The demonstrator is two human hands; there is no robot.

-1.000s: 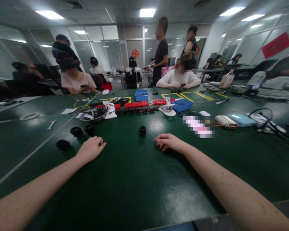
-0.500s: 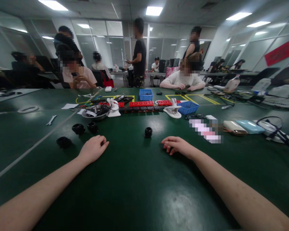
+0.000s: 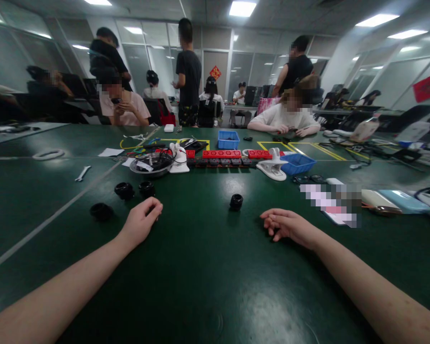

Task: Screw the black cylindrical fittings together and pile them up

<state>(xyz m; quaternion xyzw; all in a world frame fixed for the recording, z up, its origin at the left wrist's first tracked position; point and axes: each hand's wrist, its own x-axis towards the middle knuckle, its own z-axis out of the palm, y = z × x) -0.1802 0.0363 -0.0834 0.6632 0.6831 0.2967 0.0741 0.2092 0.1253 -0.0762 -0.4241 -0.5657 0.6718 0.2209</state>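
Observation:
My left hand (image 3: 140,220) rests on the green table (image 3: 200,272), its fingers loosely curled toward the thumb and nothing visible in it. Just beyond and left of it stand three black, hollow round plastic parts: one part (image 3: 146,189) close to the knuckles, a second part (image 3: 123,190) beside that, and a third part (image 3: 101,211) nearer me. A smaller black round part (image 3: 236,202) stands alone between my hands. To its right, apart from it, my right hand (image 3: 284,224) lies relaxed, fingers half bent and apart, holding nothing.
Beyond are a bowl (image 3: 151,173) of black parts, white clamps (image 3: 273,167), red socket strips (image 3: 221,154) and blue bins (image 3: 298,164). A wrench (image 3: 82,174) lies left; a blue case (image 3: 403,200) lies right. A person in white (image 3: 282,117) sits across the table.
The view has shifted, so the table things sit further right. My left fingers have curled in more toward the thumb. My right hand has stayed beside the lone black part, fingers slightly more bent.

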